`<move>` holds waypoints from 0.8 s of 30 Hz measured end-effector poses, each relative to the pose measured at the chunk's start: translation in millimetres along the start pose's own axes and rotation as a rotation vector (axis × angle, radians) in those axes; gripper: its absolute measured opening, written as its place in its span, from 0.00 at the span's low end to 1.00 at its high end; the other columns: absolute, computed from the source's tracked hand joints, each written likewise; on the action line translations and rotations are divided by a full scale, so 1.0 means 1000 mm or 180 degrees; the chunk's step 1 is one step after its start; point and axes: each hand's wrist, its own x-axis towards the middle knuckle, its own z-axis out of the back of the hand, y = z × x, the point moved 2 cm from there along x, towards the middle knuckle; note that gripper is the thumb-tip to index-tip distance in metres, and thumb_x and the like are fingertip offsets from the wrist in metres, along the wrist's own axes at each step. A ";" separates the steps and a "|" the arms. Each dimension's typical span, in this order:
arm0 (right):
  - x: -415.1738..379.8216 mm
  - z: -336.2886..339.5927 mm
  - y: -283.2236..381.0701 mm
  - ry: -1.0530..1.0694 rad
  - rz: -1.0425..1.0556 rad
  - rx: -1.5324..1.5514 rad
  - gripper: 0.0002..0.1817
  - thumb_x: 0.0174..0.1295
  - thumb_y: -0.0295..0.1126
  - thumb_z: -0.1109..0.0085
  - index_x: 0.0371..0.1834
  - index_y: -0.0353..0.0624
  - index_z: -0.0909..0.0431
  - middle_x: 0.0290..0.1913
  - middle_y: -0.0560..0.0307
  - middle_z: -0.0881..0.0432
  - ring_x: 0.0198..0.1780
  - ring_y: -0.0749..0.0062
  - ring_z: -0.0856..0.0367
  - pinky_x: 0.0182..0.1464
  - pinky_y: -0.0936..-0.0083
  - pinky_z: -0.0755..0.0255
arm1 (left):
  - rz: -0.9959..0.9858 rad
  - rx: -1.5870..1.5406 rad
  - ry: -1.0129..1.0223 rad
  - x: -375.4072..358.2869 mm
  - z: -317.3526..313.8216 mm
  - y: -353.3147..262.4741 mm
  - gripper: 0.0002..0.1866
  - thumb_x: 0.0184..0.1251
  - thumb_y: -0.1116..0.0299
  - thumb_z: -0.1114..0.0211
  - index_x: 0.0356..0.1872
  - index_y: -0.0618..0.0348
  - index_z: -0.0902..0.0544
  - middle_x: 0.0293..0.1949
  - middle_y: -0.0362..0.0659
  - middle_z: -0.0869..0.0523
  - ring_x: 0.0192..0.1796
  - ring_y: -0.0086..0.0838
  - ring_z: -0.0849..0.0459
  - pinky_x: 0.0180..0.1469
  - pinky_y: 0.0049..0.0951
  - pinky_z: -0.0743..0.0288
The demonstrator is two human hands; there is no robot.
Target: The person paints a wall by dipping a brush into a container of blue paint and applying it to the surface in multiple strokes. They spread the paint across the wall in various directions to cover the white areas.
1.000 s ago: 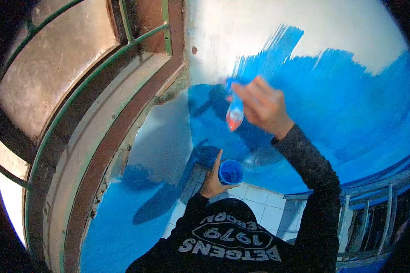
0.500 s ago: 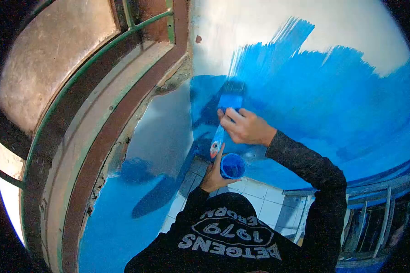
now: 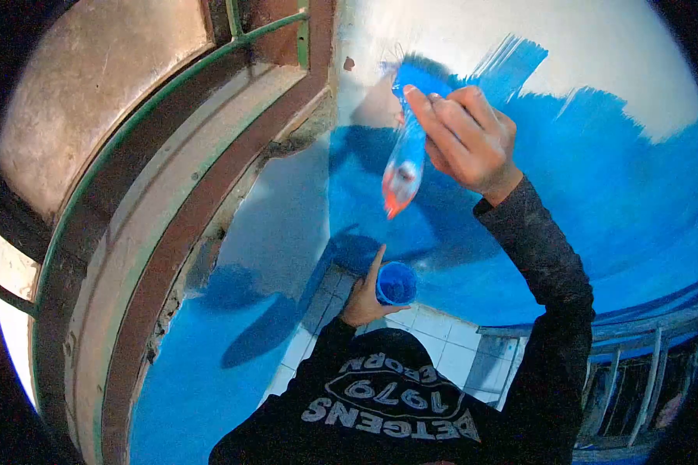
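My right hand (image 3: 467, 139) clamped on flat blue orange-tipped paintbrush (image 3: 409, 139), one o'clock; my left hand (image 3: 362, 301) wrapped round blue paint cup (image 3: 396, 284), five o'clock. Coating white-and-blue wall (image 3: 597, 178), I judge; calls for even pressure.

Floor (image 3: 461, 335) was pale square tile, thin dark joints, showing below and to both sides of the blue cup (image 3: 396, 284). Just left of cup: tiles in grey shadow. Just right: brighter. Slatted frame (image 3: 650, 380) well right of cup; contact with tiles couldn't be made out.
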 end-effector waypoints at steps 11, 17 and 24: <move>-0.084 -0.075 0.081 0.1615 0.0692 0.1080 0.13 0.55 0.29 0.36 0.43 0.35 0.19 0.43 0.57 0.23 0.45 0.67 0.21 0.34 0.71 0.21 | -0.0160 0.0329 -0.0080 0.002 0.001 -0.005 0.74 0.43 0.58 0.10 0.84 0.53 0.60 0.67 0.65 0.23 0.70 0.56 0.23 0.72 0.53 0.30; -0.055 -0.058 0.070 0.1527 0.0074 0.1349 0.16 0.52 0.28 0.33 0.45 0.40 0.18 0.40 0.58 0.23 0.46 0.60 0.20 0.35 0.67 0.20 | 0.0142 0.0074 0.0053 -0.002 0.009 -0.003 0.73 0.44 0.57 0.11 0.84 0.52 0.60 0.70 0.65 0.27 0.71 0.59 0.25 0.73 0.55 0.31; -0.004 -0.028 0.008 0.0241 -0.0405 0.0486 0.15 0.52 0.29 0.29 0.44 0.44 0.18 0.37 0.62 0.24 0.46 0.67 0.19 0.32 0.70 0.19 | 0.0163 0.0009 0.0069 -0.001 0.007 -0.007 0.73 0.44 0.56 0.11 0.84 0.51 0.60 0.72 0.67 0.30 0.72 0.61 0.27 0.74 0.57 0.33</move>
